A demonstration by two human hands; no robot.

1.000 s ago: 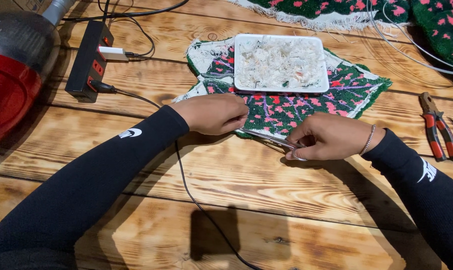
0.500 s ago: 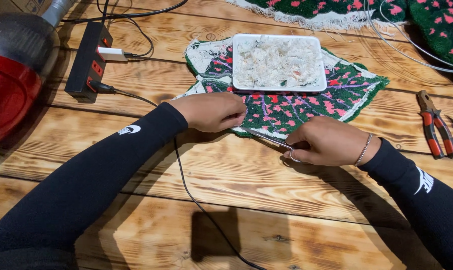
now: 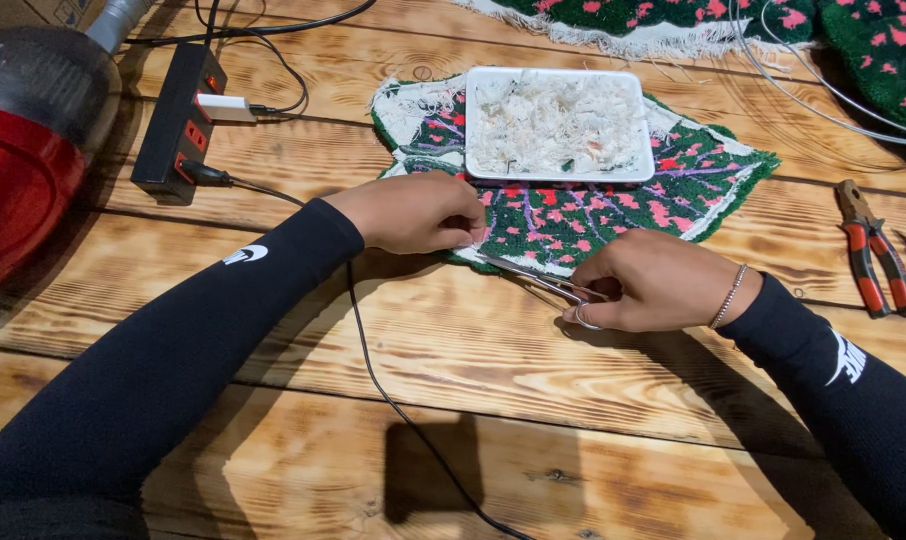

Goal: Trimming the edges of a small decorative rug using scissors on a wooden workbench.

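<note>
My right hand (image 3: 653, 292) holds small scissors (image 3: 538, 282) in a closed grip; my left hand (image 3: 418, 212) pinches the tufted rug piece (image 3: 613, 215) at its near edge.

The scissors (image 3: 543, 281) handles hide inside the right hand (image 3: 653, 292); blade tips perhaps under the left hand (image 3: 418, 212).

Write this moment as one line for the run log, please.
left hand: presses edge of tufted rug piece | right hand: holds small scissors at rug edge | white tray of trimmings on rug | pliers aside
</note>
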